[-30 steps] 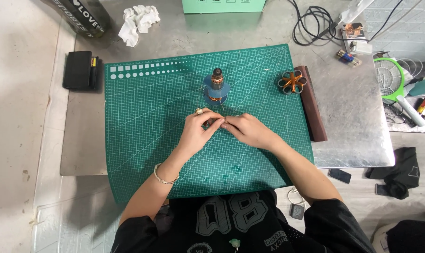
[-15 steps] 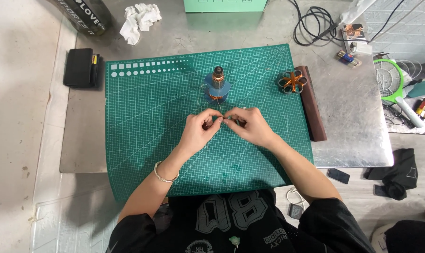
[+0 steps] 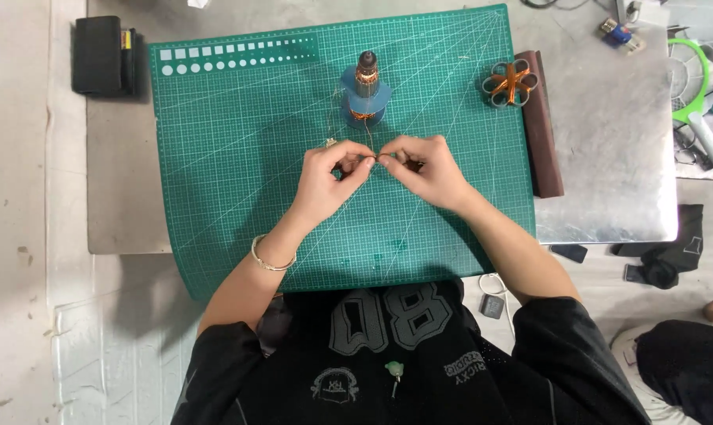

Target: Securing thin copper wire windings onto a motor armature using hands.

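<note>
Both hands pinch a thin copper wire [image 3: 370, 149] just below the blue spool [image 3: 365, 94] on the green mat [image 3: 215, 157]. The left hand [image 3: 329, 182] and right hand [image 3: 423, 169] have fingertips closed on it, nearly touching each other.

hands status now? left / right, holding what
Left hand: closed, pinching the thin copper wire.
Right hand: closed, pinching the same wire, fingertips almost meeting the left's.
</note>
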